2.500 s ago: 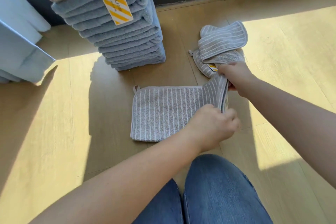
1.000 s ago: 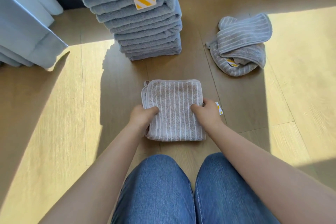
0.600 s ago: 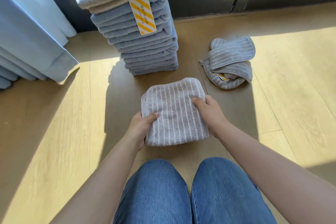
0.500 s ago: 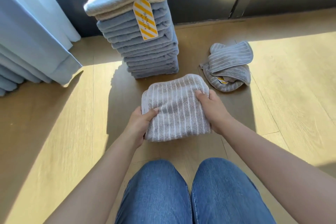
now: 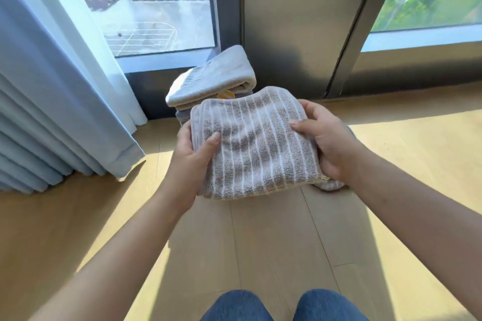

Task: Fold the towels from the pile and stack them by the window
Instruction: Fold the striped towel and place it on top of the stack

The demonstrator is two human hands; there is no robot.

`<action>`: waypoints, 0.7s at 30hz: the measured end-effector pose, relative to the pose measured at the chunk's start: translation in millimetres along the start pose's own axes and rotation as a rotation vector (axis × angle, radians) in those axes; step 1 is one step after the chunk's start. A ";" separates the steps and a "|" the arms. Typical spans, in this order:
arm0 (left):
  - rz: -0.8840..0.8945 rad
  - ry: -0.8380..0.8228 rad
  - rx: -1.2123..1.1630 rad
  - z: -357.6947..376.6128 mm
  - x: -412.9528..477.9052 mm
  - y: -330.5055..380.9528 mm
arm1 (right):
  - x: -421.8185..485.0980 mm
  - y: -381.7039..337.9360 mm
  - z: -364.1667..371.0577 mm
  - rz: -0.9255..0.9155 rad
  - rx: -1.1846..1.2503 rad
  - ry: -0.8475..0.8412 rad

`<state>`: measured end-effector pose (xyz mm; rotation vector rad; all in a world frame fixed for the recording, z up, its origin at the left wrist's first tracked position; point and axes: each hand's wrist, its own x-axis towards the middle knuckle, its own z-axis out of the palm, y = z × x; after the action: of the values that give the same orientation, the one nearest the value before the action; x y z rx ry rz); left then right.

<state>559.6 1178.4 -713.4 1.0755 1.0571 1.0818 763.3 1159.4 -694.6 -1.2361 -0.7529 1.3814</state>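
At the near edge, two knees in blue denim [image 5: 284,306] show above the pale wooden plank floor [image 5: 260,255], which is part sunlit and part in shadow. Two bare forearms reach away from them. The left hand [image 5: 191,154] grasps the left edge of a folded brown-grey terry towel with thin white stripes [image 5: 255,146], its thumb lying on top. The right hand [image 5: 328,143] grasps the right edge the same way, thumb on top and fingers wrapped round the side. The towel is held between the hands, lifted off the floor and roughly level. A scrap of grey striped cloth [image 5: 331,186] shows below the right wrist.

Just beyond the towel stands a stack of folded towels [image 5: 214,78], a cream one on top and a yellow-striped tag [image 5: 226,94] peeking out. Whether the held towel touches it cannot be told. A pale blue pleated curtain [image 5: 52,112] hangs at left. Farthest is the window [image 5: 156,8] with its dark metal frame [image 5: 287,21].
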 end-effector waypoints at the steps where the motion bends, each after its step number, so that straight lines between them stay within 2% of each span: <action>1: 0.044 0.007 0.011 -0.3 7.6 13.1 | 7.4 -12.5 5.9 -0.038 -0.016 -0.006; 4: 0.156 0.037 0.030 -5.1 39.6 51.7 | 35.5 -50.8 26.0 -0.123 -0.088 -0.014; 7: 0.173 0.093 0.015 -11.6 74.5 87.1 | 66.3 -79.2 47.7 -0.169 -0.123 -0.042; 10: 0.170 0.153 0.166 -14.7 102.2 108.7 | 94.9 -93.8 67.2 -0.180 -0.128 -0.046; 21: 0.103 0.213 0.275 -32.4 182.0 89.5 | 173.6 -90.4 84.0 -0.140 -0.178 0.026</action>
<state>542.7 1373.4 -651.3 1.2635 1.3623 1.1759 732.3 1361.4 -634.4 -1.3104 -0.9419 1.2028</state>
